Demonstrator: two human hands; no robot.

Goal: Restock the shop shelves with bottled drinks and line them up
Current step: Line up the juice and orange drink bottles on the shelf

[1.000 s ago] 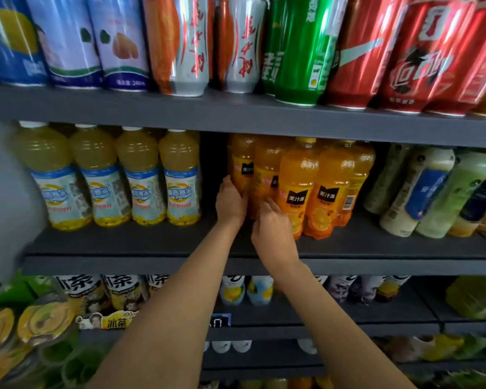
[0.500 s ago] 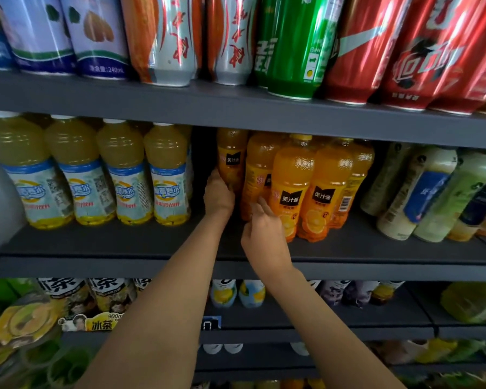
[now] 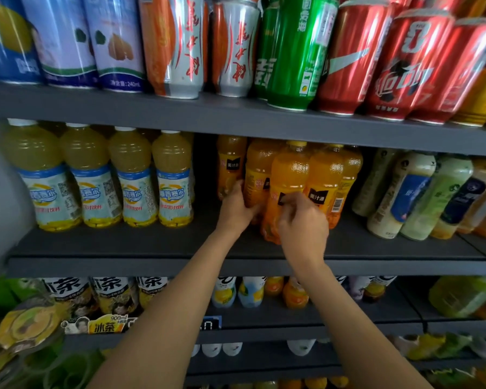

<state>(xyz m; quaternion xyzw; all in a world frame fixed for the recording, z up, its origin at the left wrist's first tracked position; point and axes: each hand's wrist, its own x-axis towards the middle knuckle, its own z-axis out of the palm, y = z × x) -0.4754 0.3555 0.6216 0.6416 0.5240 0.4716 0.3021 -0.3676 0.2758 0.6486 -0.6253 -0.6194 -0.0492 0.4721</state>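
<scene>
Several orange juice bottles with black labels stand bunched on the dark middle shelf (image 3: 152,242). My left hand (image 3: 236,209) wraps the lower part of a bottle one row back (image 3: 257,169), on its left side. My right hand (image 3: 303,223) curls around the front orange bottle (image 3: 289,175), fingers across its black label. Another orange bottle (image 3: 324,178) stands just to the right, touching it. One more (image 3: 230,161) stands further back on the left.
Yellow juice bottles with white-blue labels (image 3: 129,178) line the shelf's left, with a gap before the orange group. Pale tea bottles (image 3: 413,192) lean at the right. Cans (image 3: 292,51) fill the shelf above. Lower shelves hold more drinks (image 3: 110,296).
My right hand has shifted right and closed around the front orange bottle. My left hand has moved right from the back-left bottle onto the bottle behind the front one.
</scene>
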